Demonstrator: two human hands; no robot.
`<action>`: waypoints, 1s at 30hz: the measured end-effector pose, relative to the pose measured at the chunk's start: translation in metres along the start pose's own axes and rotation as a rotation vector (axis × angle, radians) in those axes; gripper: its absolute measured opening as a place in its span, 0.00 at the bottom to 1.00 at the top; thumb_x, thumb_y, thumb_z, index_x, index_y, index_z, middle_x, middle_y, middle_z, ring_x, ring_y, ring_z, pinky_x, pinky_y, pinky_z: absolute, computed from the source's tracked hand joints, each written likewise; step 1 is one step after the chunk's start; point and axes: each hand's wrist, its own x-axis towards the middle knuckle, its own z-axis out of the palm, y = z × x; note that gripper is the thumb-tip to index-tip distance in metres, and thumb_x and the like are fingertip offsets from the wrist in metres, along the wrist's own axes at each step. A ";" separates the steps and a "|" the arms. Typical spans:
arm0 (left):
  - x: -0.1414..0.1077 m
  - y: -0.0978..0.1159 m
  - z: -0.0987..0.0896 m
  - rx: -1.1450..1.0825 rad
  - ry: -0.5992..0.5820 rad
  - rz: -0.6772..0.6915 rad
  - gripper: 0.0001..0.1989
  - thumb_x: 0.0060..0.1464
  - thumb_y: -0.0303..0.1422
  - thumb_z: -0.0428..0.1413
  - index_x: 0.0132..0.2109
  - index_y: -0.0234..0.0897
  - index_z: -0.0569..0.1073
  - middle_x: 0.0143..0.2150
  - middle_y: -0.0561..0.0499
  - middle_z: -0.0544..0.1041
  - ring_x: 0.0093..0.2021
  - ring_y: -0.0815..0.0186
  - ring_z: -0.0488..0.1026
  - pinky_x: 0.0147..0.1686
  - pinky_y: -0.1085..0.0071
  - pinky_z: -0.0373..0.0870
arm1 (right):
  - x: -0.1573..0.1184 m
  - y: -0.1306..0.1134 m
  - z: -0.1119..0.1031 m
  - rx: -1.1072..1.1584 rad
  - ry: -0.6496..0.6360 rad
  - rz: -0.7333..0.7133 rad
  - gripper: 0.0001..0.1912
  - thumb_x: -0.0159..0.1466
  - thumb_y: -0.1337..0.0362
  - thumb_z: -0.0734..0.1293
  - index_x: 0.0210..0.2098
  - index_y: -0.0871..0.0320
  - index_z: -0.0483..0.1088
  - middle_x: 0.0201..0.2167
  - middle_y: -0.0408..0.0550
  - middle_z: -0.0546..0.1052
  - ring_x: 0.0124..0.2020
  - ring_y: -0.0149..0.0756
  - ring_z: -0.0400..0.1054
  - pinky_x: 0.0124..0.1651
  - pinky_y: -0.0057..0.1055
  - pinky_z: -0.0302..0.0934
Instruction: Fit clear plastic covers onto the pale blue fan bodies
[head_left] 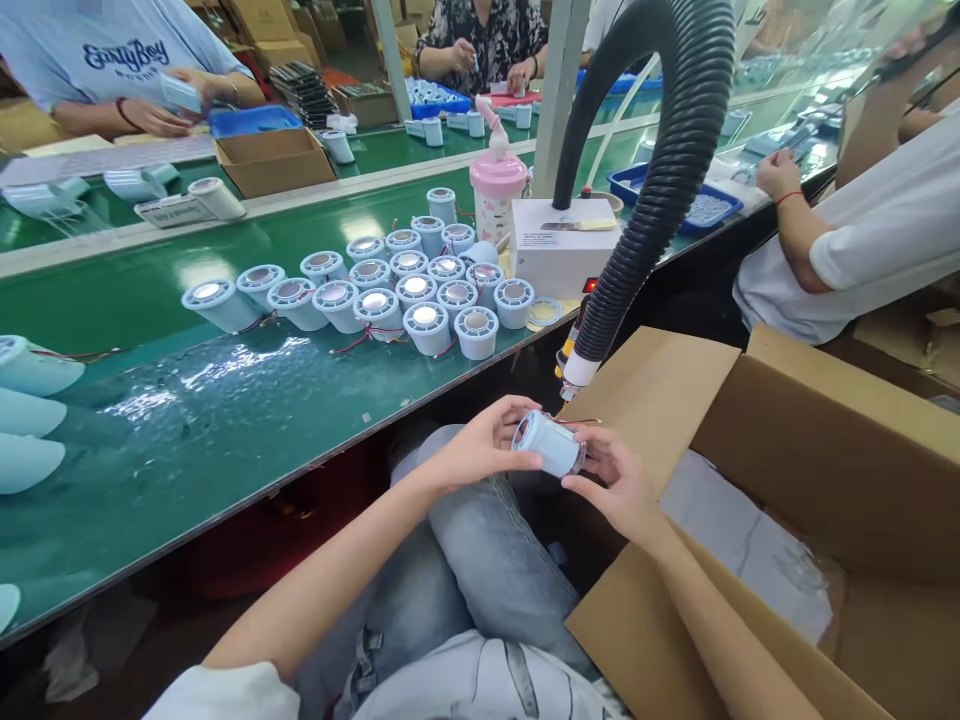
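A light blue cylindrical part (553,446) with thin wires is held between both hands above the lap, lying on its side. My left hand (491,442) grips its ringed left end, thumb below and fingers above. At the clear rim on the right end, my right hand (611,478) has its fingers and thumb closed on the part. Just above hangs the white tip (582,368) of a black ribbed hose. Several similar blue parts (415,289) stand grouped on the green table (247,400), most with a round metallic disc on top.
An open cardboard box (810,460) is at the right. A white machine box (562,245) and a pink bottle (498,185) stand at the table edge. More blue parts (34,365) lie at far left. Other people work across the table and at the right.
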 end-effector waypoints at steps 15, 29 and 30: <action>-0.069 0.002 0.009 0.389 -0.119 0.292 0.38 0.44 0.29 0.68 0.62 0.48 0.67 0.63 0.46 0.69 0.64 0.56 0.64 0.57 0.64 0.69 | -0.025 -0.068 -0.006 -0.182 -0.339 0.152 0.21 0.61 0.63 0.73 0.51 0.44 0.67 0.56 0.45 0.70 0.51 0.41 0.71 0.49 0.36 0.74; -0.071 0.006 0.012 0.388 -0.105 0.238 0.39 0.42 0.30 0.69 0.62 0.45 0.67 0.62 0.45 0.70 0.60 0.56 0.68 0.57 0.64 0.70 | -0.022 -0.069 0.002 0.203 -0.305 0.464 0.17 0.64 0.56 0.71 0.48 0.53 0.66 0.38 0.44 0.76 0.33 0.30 0.72 0.36 0.26 0.70; -0.069 0.005 0.011 0.377 -0.104 0.237 0.39 0.42 0.30 0.69 0.62 0.45 0.67 0.62 0.44 0.70 0.60 0.56 0.69 0.57 0.63 0.69 | -0.021 -0.067 0.003 0.225 -0.293 0.466 0.17 0.64 0.55 0.71 0.48 0.54 0.66 0.37 0.43 0.76 0.32 0.30 0.72 0.36 0.26 0.70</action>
